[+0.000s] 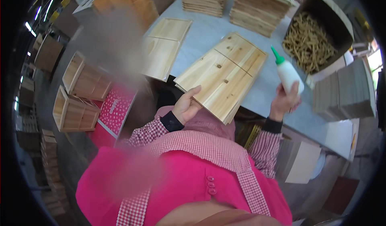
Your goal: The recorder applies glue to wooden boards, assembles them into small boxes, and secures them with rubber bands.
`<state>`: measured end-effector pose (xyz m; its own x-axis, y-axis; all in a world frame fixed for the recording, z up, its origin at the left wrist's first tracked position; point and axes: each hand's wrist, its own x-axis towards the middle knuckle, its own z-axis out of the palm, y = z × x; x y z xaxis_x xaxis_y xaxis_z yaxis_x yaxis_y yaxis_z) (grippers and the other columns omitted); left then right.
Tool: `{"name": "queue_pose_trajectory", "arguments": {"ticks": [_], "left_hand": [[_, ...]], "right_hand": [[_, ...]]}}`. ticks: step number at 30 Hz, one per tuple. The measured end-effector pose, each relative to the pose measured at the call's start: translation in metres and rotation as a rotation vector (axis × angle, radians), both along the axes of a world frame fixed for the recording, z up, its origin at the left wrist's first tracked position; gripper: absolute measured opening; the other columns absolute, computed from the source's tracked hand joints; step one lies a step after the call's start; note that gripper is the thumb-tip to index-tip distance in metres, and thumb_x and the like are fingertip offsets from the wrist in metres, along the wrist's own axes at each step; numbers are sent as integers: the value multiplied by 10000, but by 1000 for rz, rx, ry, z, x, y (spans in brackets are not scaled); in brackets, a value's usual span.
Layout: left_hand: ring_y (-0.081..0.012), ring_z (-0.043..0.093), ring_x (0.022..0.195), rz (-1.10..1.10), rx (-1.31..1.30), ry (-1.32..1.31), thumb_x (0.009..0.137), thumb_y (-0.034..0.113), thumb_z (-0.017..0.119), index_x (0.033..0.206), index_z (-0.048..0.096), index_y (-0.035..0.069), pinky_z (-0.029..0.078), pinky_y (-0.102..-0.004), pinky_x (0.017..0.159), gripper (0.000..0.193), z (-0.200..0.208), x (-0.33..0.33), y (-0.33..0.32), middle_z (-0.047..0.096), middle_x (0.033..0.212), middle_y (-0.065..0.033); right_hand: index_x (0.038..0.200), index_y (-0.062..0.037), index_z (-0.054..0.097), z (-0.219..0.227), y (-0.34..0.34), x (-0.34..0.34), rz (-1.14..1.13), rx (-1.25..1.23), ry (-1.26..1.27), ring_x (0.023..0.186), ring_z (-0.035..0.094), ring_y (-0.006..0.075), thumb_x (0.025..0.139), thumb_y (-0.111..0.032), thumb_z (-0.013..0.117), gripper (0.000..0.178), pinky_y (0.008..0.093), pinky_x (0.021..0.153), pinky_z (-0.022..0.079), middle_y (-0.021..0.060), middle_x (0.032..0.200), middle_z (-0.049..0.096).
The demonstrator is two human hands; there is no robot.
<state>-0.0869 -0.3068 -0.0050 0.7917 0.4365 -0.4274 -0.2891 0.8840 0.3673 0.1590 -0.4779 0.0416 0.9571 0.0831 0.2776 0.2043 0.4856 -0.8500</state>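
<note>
"What do you hold, and where?"

"Tilted over the near edge of the bench, thin wooden panels rest in my left hand, thumb on top, fingers mostly hidden beneath. My right hand curls around the lower body of a white squeeze bottle, green nozzle up."

"How do they handle?"

"The wood looks light and stiff, best taken by its long edges. The bottle seems soft-walled; a gentle grip should suit."

"Room to move?"

"A strip of bench between them; beyond, stacked boards and a stick-filled box hem it in."
</note>
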Motion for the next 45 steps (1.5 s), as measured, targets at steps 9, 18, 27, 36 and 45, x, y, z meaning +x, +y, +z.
{"name": "queue_pose_trajectory", "arguments": {"ticks": [9, 18, 27, 36, 45], "left_hand": [[-301, 456, 1246, -210, -42, 288, 948, 202, 573, 1342, 353, 0, 382, -485, 1073, 495, 9, -9, -15, 468, 1298, -183], [-307, 500, 1206, -255, -22, 337, 961, 211, 549, 1333, 355, -13, 407, -467, 1064, 475, 25, -20, -19, 495, 1262, -195], [-274, 526, 1198, -46, -81, 397, 917, 119, 609, 1351, 348, 25, 464, -424, 1024, 515, 8, 10, -32, 506, 1296, -165], [-222, 546, 1168, -116, 43, 396, 914, 168, 631, 1329, 380, -4, 474, -375, 1012, 515, 11, 7, -29, 520, 1280, -136], [-250, 540, 1177, -100, 26, 416, 913, 146, 626, 1333, 355, -20, 491, -391, 998, 527, 10, 7, -28, 506, 1279, -170]], "right_hand": [[996, 35, 556, -61, 77, 114, 40, -224, -110, 860, 585, 206, 889, -325, 635, 384, 313, 716, 469, 110, 939, 626], [943, 47, 567, -86, 129, 134, 53, -431, -167, 843, 561, 237, 841, -360, 676, 433, 345, 789, 444, 157, 895, 624], [981, 32, 577, -88, 143, 143, 158, -340, -149, 836, 590, 232, 821, -331, 713, 420, 336, 787, 467, 157, 898, 643], [1054, 14, 567, -67, 166, 132, 125, -673, -388, 891, 646, 341, 766, -388, 748, 526, 385, 781, 504, 208, 953, 660], [1060, -3, 575, -41, 138, 138, 104, -785, -556, 876, 656, 351, 764, -344, 738, 480, 399, 758, 513, 210, 938, 663]]}}
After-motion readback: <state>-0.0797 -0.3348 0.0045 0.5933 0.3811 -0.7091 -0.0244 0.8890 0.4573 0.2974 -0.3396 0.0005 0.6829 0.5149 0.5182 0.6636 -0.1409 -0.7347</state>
